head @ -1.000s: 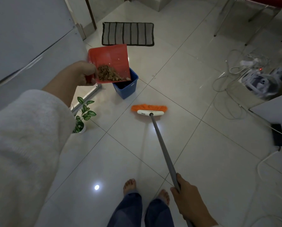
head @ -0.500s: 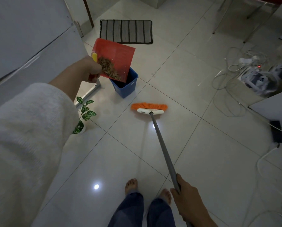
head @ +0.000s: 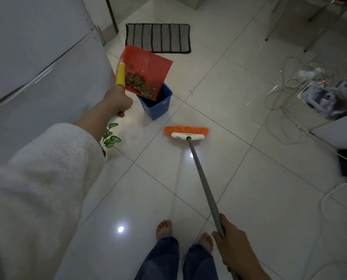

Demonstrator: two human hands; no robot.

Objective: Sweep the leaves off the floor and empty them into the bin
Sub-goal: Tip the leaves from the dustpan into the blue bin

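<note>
My left hand (head: pixel 119 101) grips the yellow handle of a red dustpan (head: pixel 150 65), which is tilted steeply over the small blue bin (head: pixel 158 106). Brown dry leaves (head: pixel 138 84) lie piled in the pan and reach its lower lip, right at the bin's opening. My right hand (head: pixel 232 246) is closed around the grey pole of a broom (head: pixel 186 131) whose orange bristles rest on the white tiled floor, just right of and nearer than the bin.
A grey cabinet or fridge (head: pixel 37 57) stands along the left. A small green plant (head: pixel 110 137) sits by it. A striped mat (head: pixel 158 37) lies beyond the bin. Cables and devices (head: pixel 310 85) clutter the right side. My bare feet (head: pixel 164 228) are near the bottom.
My left hand has tipped the dustpan from nearly level to steeply slanted over the bin, and the leaves have slid toward its lower edge. The broom and right hand stayed put.
</note>
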